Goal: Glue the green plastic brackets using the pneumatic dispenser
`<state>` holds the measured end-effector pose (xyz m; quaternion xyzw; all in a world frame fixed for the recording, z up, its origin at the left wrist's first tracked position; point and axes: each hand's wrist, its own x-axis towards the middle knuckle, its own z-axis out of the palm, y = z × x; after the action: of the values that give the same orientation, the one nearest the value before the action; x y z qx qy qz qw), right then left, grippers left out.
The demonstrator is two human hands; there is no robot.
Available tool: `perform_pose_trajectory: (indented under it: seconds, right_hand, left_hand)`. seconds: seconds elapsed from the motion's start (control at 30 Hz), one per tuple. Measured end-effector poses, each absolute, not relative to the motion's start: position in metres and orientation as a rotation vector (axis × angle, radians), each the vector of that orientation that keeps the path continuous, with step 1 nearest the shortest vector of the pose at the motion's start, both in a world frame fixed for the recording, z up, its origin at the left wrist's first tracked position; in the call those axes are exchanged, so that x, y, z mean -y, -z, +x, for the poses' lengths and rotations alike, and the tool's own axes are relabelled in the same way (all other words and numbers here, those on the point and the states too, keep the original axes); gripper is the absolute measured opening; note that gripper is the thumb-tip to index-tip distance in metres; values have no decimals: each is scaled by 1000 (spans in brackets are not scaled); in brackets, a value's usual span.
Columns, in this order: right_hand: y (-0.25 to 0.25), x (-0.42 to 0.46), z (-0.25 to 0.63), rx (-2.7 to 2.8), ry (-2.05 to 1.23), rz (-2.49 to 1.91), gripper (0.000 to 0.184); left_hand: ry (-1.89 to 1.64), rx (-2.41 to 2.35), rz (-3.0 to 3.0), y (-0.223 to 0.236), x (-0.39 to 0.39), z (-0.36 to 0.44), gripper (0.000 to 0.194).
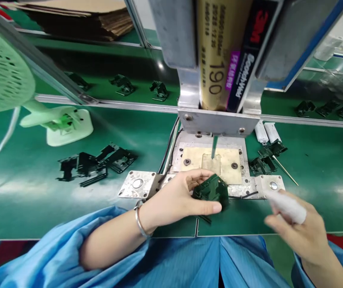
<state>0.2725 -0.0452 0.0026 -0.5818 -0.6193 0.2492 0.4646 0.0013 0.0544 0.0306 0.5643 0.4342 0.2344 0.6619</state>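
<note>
My left hand (177, 196) grips a dark green-black moulded plastic part (212, 190) between its thumb and fingers, in front of the press fixture (236, 156). Above the part, a narrow green dispensing nozzle (214, 147) points down at the fixture's cream plate. At the right, my right hand (303, 228) hangs over the bench edge near a metal button plate (273, 185). It is blurred, its thumb and index finger apart, with what looks like a white finger cover (288, 206) on the index finger. I see nothing held in it.
Similar dark parts (96, 164) lie in a heap at left. Others (263, 160) lie at right by white blocks (266, 132) and a thin stick (285, 170). A green fan (69, 124) stands left. A 3M adhesive cartridge (219, 56) is mounted overhead. More parts (159, 91) sit behind the rail.
</note>
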Motion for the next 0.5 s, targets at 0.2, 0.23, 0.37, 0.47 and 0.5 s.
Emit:
perform_pose_trajectory:
  seconds: [0.2, 0.23, 0.37, 0.47, 0.5]
  right_hand:
    - [-43, 35, 230, 2447, -473, -1120, 31]
    - [-43, 35, 225, 2500, -473, -1089, 33]
    - [-41, 47, 212, 2469, -372, -975, 49]
    - [-44, 65, 207, 2300, -342, -1086, 48]
    - [-46, 72, 208, 2231, -353, -1136, 44]
  left_hand:
    - [-534, -850, 1392, -38, -26, 2, 59]
    - [-540, -857, 1447, -39, -23, 2, 60]
    - [-667, -778, 1715, -37, -14, -2, 58]
    - [-869, -641, 1761, -31, -7, -5, 58]
    - [-924, -604, 1731, -29, -5, -6, 59]
